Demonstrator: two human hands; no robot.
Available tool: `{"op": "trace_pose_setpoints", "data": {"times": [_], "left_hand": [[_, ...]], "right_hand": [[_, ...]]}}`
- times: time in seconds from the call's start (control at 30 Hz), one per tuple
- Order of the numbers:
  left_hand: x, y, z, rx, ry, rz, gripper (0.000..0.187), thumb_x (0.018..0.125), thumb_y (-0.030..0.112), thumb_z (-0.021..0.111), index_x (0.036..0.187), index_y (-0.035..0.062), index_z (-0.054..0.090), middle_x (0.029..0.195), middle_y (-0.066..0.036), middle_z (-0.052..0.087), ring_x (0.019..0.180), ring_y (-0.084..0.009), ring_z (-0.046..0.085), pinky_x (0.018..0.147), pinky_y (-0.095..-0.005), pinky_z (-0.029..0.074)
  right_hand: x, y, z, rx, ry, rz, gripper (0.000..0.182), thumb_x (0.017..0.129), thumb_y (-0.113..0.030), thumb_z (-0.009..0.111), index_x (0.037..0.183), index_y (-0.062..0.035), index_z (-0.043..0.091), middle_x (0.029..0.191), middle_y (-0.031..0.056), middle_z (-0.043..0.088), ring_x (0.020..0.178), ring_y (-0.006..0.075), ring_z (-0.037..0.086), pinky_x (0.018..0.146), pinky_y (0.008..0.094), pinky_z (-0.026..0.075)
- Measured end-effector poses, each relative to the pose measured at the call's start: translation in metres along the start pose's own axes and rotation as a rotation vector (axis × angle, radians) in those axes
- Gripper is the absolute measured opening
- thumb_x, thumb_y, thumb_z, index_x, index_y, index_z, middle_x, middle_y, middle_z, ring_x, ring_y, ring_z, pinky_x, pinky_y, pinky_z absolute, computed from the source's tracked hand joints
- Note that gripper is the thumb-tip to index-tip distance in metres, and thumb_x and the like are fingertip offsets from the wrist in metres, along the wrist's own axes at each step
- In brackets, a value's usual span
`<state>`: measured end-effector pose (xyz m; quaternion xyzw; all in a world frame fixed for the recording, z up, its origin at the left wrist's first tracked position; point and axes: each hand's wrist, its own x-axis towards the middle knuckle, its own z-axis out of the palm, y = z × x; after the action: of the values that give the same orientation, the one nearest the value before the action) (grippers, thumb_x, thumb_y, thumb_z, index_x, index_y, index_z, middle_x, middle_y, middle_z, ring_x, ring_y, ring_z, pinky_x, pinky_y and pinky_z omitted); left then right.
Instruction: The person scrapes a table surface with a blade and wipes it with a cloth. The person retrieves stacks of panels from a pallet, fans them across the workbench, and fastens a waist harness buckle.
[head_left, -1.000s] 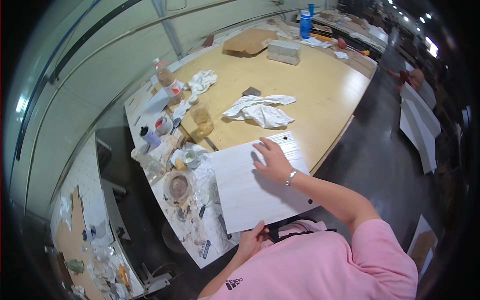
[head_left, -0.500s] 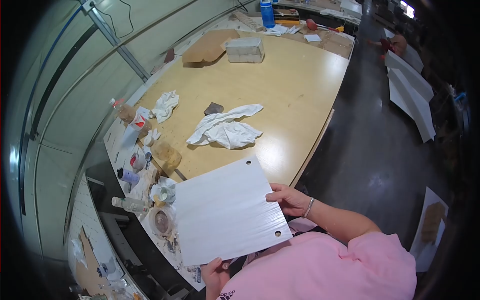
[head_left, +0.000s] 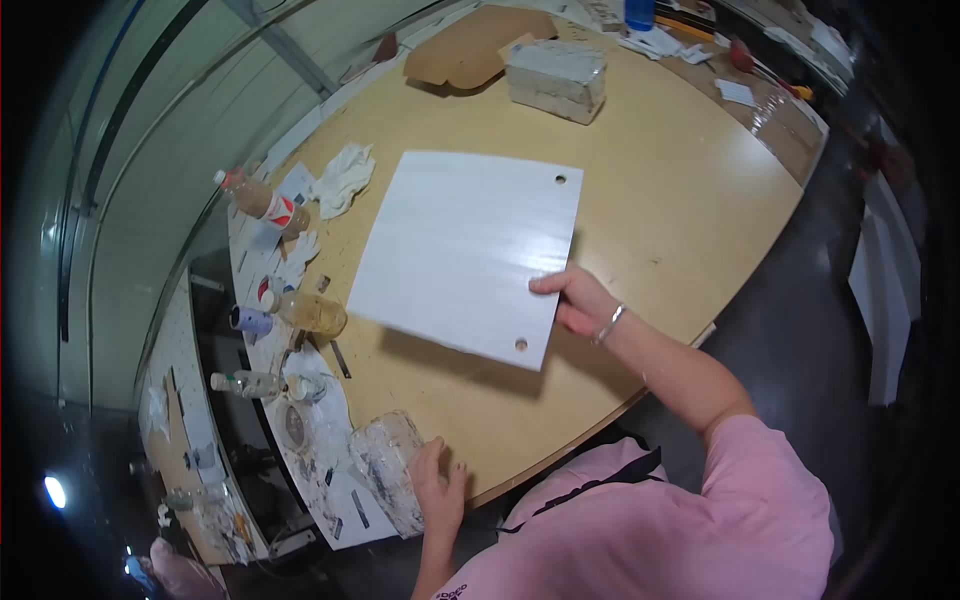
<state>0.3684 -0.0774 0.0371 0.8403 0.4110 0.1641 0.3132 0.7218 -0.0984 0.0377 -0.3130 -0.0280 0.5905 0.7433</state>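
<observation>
A white square panel (head_left: 460, 255) with two round holes along its right side is held over the table by my right hand (head_left: 578, 300). The thumb lies on top and the fingers curl under the panel's right edge. The panel's near edge throws a shadow on the tabletop. My left hand (head_left: 438, 485) is off the panel, fingers apart, beside a block wrapped in clear tape (head_left: 388, 465) at the near left corner. Its fingertips are right at the block's side.
A second wrapped block (head_left: 556, 80) and brown cardboard (head_left: 470, 45) lie at the back of the yellow table (head_left: 680, 200). Along the left edge stand a red-labelled bottle (head_left: 265, 205), a jar of yellowish liquid (head_left: 310, 313), a clear bottle (head_left: 245, 384) and a crumpled cloth (head_left: 343, 180).
The panel has moved forward over the table, covering the white cloth and dark piece seen before. My left hand has let go of it and is now beside the near wrapped block.
</observation>
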Motion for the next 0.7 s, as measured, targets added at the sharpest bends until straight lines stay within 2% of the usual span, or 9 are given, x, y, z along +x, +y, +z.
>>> {"op": "trace_pose_setpoints", "data": {"times": [0.07, 0.17, 0.27, 0.37, 0.4, 0.43, 0.5, 0.6, 0.7], "left_hand": [[-0.001, 0.009, 0.009, 0.189, 0.008, 0.050, 0.045, 0.075, 0.009, 0.065, 0.117, -0.0017, 0.053, 0.120, -0.019, 0.053, 0.117, -0.0383, 0.042, 0.101, -0.0428, 0.032], [-0.007, 0.016, 0.010, 0.199, 0.059, 0.068, 0.046, 0.073, 0.014, 0.066, 0.115, -0.0002, 0.053, 0.121, -0.015, 0.053, 0.117, -0.0363, 0.042, 0.102, -0.0495, 0.028], [-0.006, 0.024, 0.001, 0.532, 0.085, -0.018, 0.049, 0.070, 0.017, 0.068, 0.115, 0.0045, 0.055, 0.121, -0.012, 0.053, 0.118, -0.0342, 0.042, 0.103, -0.0532, 0.024], [-0.004, 0.013, 0.010, 0.701, 0.093, -0.109, 0.050, 0.069, 0.025, 0.067, 0.114, 0.0064, 0.055, 0.124, -0.009, 0.051, 0.120, -0.0310, 0.040, 0.104, -0.0576, 0.017], [-0.004, 0.010, 0.016, 0.738, 0.068, -0.065, 0.047, 0.071, 0.027, 0.065, 0.113, 0.0066, 0.057, 0.114, -0.009, 0.058, 0.112, -0.0297, 0.048, 0.105, -0.0588, 0.016], [-0.004, 0.013, 0.019, 0.700, 0.051, -0.111, 0.045, 0.070, 0.028, 0.065, 0.110, 0.0076, 0.059, 0.108, -0.008, 0.060, 0.106, -0.0283, 0.051, 0.106, -0.0596, 0.014], [-0.004, 0.017, 0.022, 0.636, 0.004, -0.199, 0.041, 0.070, 0.030, 0.064, 0.105, 0.0097, 0.063, 0.094, -0.004, 0.064, 0.094, -0.0256, 0.057, 0.107, -0.0612, 0.011], [-0.016, -0.006, 0.024, 0.764, -0.023, -0.157, 0.041, 0.077, 0.036, 0.066, 0.113, 0.0166, 0.063, 0.105, -0.006, 0.067, 0.099, -0.0264, 0.061, 0.105, -0.0586, 0.015], [-0.015, -0.007, 0.024, 0.750, -0.004, -0.094, 0.039, 0.077, 0.032, 0.066, 0.112, 0.0151, 0.064, 0.103, -0.007, 0.067, 0.099, -0.0280, 0.061, 0.106, -0.0572, 0.015]], "right_hand": [[0.045, -0.020, -0.008, 0.029, 0.016, 0.015, 0.047, 0.079, 0.006, 0.054, 0.124, 0.0111, 0.040, 0.119, 0.0201, 0.054, 0.110, 0.0300, 0.055, 0.098, 0.0431, 0.044], [0.100, -0.044, -0.013, 0.054, 0.046, -0.039, 0.046, 0.080, 0.005, 0.052, 0.124, 0.0108, 0.039, 0.121, 0.0213, 0.051, 0.112, 0.0330, 0.053, 0.099, 0.0442, 0.043], [0.157, -0.053, -0.015, 0.077, 0.081, -0.077, 0.047, 0.081, 0.004, 0.052, 0.125, 0.0105, 0.037, 0.122, 0.0221, 0.049, 0.114, 0.0345, 0.051, 0.100, 0.0457, 0.041], [0.201, -0.063, -0.009, 0.106, 0.085, -0.071, 0.048, 0.082, 0.003, 0.051, 0.126, 0.0110, 0.034, 0.125, 0.0231, 0.046, 0.115, 0.0354, 0.050, 0.102, 0.0479, 0.040], [0.212, -0.067, -0.001, 0.122, 0.097, -0.090, 0.049, 0.081, 0.003, 0.051, 0.127, 0.0112, 0.033, 0.125, 0.0232, 0.045, 0.116, 0.0357, 0.049, 0.102, 0.0482, 0.040], [0.247, -0.061, -0.013, 0.224, 0.109, -0.107, 0.051, 0.075, 0.007, 0.055, 0.123, 0.0070, 0.040, 0.116, 0.0206, 0.050, 0.110, 0.0367, 0.052, 0.098, 0.0527, 0.042], [0.267, -0.064, 0.000, 0.245, 0.154, -0.154, 0.046, 0.073, 0.008, 0.056, 0.118, 0.0061, 0.045, 0.111, 0.0200, 0.052, 0.106, 0.0369, 0.053, 0.092, 0.0529, 0.044], [0.311, -0.066, 0.005, 0.250, 0.170, -0.142, 0.038, 0.075, 0.008, 0.058, 0.112, 0.0096, 0.048, 0.106, 0.0221, 0.055, 0.098, 0.0387, 0.057, 0.079, 0.0546, 0.049], [0.332, -0.073, 0.016, 0.225, 0.199, -0.164, 0.034, 0.075, 0.009, 0.057, 0.108, 0.0118, 0.049, 0.101, 0.0251, 0.056, 0.091, 0.0398, 0.060, 0.072, 0.0550, 0.051]]}}
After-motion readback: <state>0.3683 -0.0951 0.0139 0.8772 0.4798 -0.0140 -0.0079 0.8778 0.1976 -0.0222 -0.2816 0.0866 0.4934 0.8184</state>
